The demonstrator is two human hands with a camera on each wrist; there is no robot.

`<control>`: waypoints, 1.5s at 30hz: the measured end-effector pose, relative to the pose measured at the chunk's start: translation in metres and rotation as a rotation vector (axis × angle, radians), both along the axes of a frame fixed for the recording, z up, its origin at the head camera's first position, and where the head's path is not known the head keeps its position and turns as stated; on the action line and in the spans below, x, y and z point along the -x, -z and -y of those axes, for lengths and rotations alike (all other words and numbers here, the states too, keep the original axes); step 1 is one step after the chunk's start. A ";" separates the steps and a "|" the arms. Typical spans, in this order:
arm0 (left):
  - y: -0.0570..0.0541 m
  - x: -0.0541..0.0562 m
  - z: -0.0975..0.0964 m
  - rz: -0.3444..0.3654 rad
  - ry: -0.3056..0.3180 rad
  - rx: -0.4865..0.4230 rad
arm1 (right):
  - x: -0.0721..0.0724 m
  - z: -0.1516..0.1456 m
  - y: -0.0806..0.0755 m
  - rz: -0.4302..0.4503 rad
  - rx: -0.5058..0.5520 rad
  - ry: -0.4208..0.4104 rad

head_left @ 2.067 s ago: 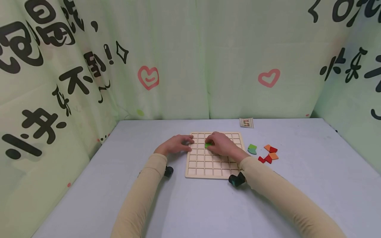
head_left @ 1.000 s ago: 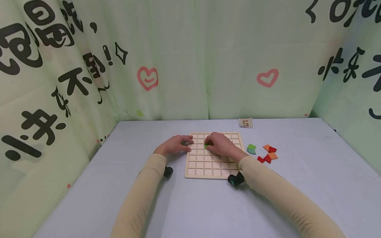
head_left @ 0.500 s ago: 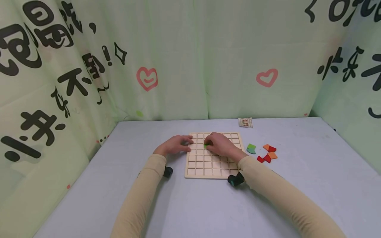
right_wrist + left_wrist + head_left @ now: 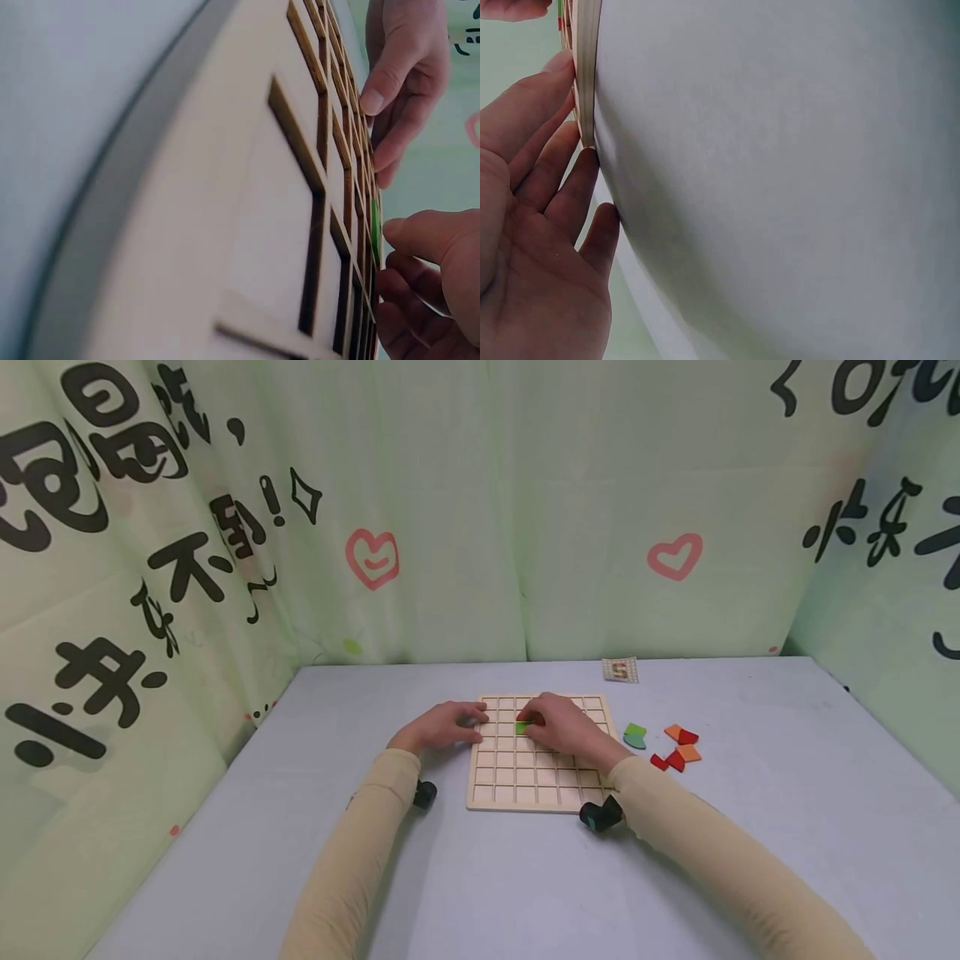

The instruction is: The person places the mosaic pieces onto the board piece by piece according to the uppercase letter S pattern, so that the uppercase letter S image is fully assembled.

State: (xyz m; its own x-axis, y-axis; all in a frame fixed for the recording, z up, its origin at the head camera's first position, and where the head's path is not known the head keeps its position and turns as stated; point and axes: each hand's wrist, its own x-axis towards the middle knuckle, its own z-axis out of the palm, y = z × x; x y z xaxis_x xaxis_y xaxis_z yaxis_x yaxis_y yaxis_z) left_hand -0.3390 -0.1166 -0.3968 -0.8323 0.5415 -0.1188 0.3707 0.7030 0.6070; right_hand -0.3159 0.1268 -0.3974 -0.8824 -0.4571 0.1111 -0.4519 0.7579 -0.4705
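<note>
A square wooden grid board [image 4: 506, 774] lies on the table. My left hand [image 4: 444, 724] is at its left edge, fingers extended; in the left wrist view the thumb [image 4: 559, 67] and fingertips touch the board's side. Bent over the upper middle of the board is my right hand [image 4: 561, 724]. A bright green piece [image 4: 521, 727] sits in a grid cell there, the right thumb [image 4: 401, 229] right at it in the right wrist view. A bit of red shows under the right fingers. I cannot tell if they pinch a piece.
Right of the board lie two green pieces [image 4: 635, 736] side by side. Beyond them are several orange [image 4: 688, 752] and red pieces [image 4: 676, 761]. A small printed card [image 4: 620, 670] lies at the table's back edge. Curtains [image 4: 450, 510] with lettering enclose the table.
My right hand has shifted slightly, uncovering more of the green piece and a bit of red under the fingers. The left hand stays at the board's edge.
</note>
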 end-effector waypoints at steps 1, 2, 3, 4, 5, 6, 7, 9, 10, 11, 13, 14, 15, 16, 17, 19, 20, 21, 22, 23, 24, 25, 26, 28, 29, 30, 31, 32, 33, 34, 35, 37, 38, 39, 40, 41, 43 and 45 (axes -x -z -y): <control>0.000 0.000 0.000 0.002 -0.001 0.001 | -0.001 -0.002 -0.001 0.000 0.003 0.003; 0.000 0.000 0.000 0.002 -0.002 0.002 | -0.001 -0.005 -0.002 0.002 0.006 0.007; 0.001 0.000 0.000 0.002 -0.002 0.003 | -0.001 -0.008 -0.003 0.007 0.009 0.011; 0.001 -0.001 0.000 0.003 -0.004 0.004 | -0.001 -0.011 -0.005 0.015 0.011 0.020; 0.001 -0.001 0.000 0.000 -0.005 0.005 | -0.001 -0.014 -0.007 0.019 0.010 0.028; 0.001 0.000 0.000 0.001 -0.007 0.006 | -0.002 -0.018 -0.009 0.022 0.010 0.036; 0.001 0.000 0.000 -0.001 -0.007 0.008 | -0.002 -0.022 -0.011 0.023 0.013 0.042; 0.002 0.000 0.000 0.003 -0.012 0.010 | -0.002 -0.033 -0.014 0.024 0.023 0.053; 0.002 0.000 0.000 0.008 -0.017 0.008 | -0.002 -0.038 -0.015 0.025 0.028 0.064; 0.002 0.000 -0.001 0.015 -0.021 0.008 | -0.003 -0.044 -0.017 0.022 0.032 0.071; 0.002 0.000 -0.001 0.028 -0.029 0.005 | -0.004 -0.057 -0.019 0.016 0.041 0.082; 0.002 0.000 -0.001 0.035 -0.036 0.001 | -0.005 -0.063 -0.020 0.019 0.044 0.095; 0.002 0.001 -0.001 0.041 -0.041 -0.001 | -0.006 -0.069 -0.020 0.020 0.045 0.106; 0.001 0.001 -0.001 0.042 -0.044 -0.001 | -0.008 -0.075 -0.021 0.019 0.042 0.112; 0.001 0.001 -0.001 0.042 -0.046 0.001 | -0.009 -0.081 -0.022 0.016 0.038 0.115; 0.001 0.001 -0.001 0.039 -0.048 0.000 | -0.011 -0.092 -0.022 0.019 0.024 0.124; 0.001 0.001 -0.001 0.037 -0.049 -0.001 | -0.012 -0.097 -0.021 0.025 0.017 0.130; 0.001 0.001 -0.001 0.035 -0.048 -0.001 | -0.013 -0.102 -0.020 0.030 0.007 0.132; 0.001 0.001 -0.001 0.035 -0.047 -0.002 | -0.015 -0.106 -0.020 0.039 -0.001 0.135; 0.001 0.001 -0.001 0.035 -0.046 -0.003 | -0.016 -0.110 -0.019 0.053 -0.008 0.140; 0.001 0.001 -0.001 0.034 -0.045 -0.004 | -0.017 -0.113 -0.019 0.067 -0.017 0.143; 0.001 0.002 -0.001 0.035 -0.045 -0.004 | -0.019 -0.117 -0.018 0.082 -0.025 0.146; 0.001 0.002 -0.001 0.036 -0.044 -0.004 | -0.020 -0.120 -0.018 0.097 -0.036 0.146; 0.002 0.002 -0.001 0.037 -0.042 -0.001 | -0.022 -0.126 -0.019 0.128 -0.054 0.136; 0.002 0.003 -0.001 0.039 -0.042 -0.001 | -0.023 -0.129 -0.020 0.143 -0.061 0.123; 0.002 0.003 -0.001 0.039 -0.043 0.000 | -0.023 -0.131 -0.020 0.157 -0.071 0.112; 0.003 0.003 -0.001 0.039 -0.042 0.001 | -0.023 -0.133 -0.021 0.168 -0.079 0.098; 0.003 0.003 -0.001 0.041 -0.043 0.000 | -0.023 -0.135 -0.021 0.181 -0.085 0.086; 0.003 0.003 -0.002 0.039 -0.043 -0.003 | -0.024 -0.136 -0.022 0.193 -0.091 0.074; 0.002 0.002 -0.002 0.037 -0.042 -0.005 | -0.024 -0.137 -0.023 0.205 -0.097 0.066; 0.002 0.002 -0.002 0.036 -0.042 -0.007 | -0.024 -0.138 -0.023 0.217 -0.105 0.058; 0.001 0.001 -0.002 0.030 -0.036 -0.009 | -0.023 -0.139 -0.024 0.244 -0.120 0.051; 0.001 0.001 -0.002 0.028 -0.033 -0.009 | -0.023 -0.140 -0.023 0.255 -0.126 0.049; 0.001 0.001 -0.002 0.026 -0.029 -0.010 | -0.023 -0.140 -0.023 0.259 -0.132 0.043; 0.001 0.001 -0.001 0.025 -0.026 -0.009 | -0.023 -0.140 -0.022 0.260 -0.137 0.043; 0.001 0.001 -0.001 0.025 -0.024 -0.008 | -0.023 -0.141 -0.022 0.261 -0.137 0.041; 0.001 0.001 -0.001 0.023 -0.019 -0.008 | -0.022 -0.141 -0.020 0.249 -0.133 0.049; 0.001 0.001 -0.001 0.024 -0.019 -0.008 | -0.021 -0.141 -0.018 0.233 -0.128 0.062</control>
State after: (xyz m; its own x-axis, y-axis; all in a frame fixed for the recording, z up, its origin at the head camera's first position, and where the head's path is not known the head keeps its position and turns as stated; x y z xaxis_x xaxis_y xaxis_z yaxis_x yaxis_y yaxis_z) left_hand -0.3400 -0.1156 -0.3982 -0.8395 0.5265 -0.1346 0.3426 0.7051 0.6209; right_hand -0.2954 0.2677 -0.3790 -0.9044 -0.3983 -0.1533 -0.2934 0.8411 -0.4544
